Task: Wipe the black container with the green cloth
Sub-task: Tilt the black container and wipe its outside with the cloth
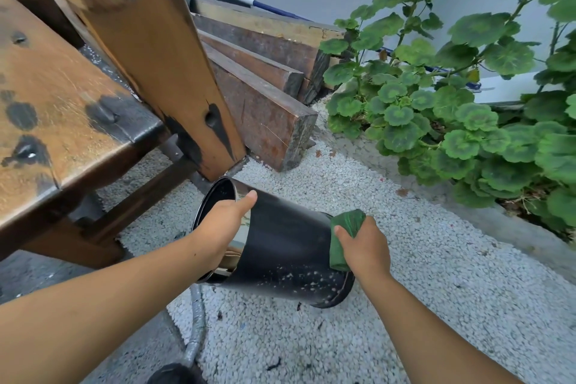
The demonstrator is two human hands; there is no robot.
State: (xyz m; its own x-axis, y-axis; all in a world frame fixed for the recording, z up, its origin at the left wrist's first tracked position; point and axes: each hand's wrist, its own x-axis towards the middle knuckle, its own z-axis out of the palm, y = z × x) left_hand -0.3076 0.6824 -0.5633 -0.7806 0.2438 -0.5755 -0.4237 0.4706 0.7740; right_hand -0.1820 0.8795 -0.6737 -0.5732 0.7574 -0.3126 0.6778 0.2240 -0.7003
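Observation:
The black container (280, 252) is a tapered bucket held on its side above white gravel, mouth to the upper left, base to the lower right. Pale specks dot its lower side. My left hand (223, 224) grips the rim at the mouth, thumb along the outside wall. My right hand (364, 248) holds the folded green cloth (344, 238) and presses it against the container's wall close to the base.
A worn wooden bench (62, 121) with a slanted post (174, 72) stands at the left. Stacked wooden beams (265, 97) lie behind it. Leafy green plants (467, 109) fill the right, behind a concrete kerb (467, 206). A grey hose (196, 327) runs below.

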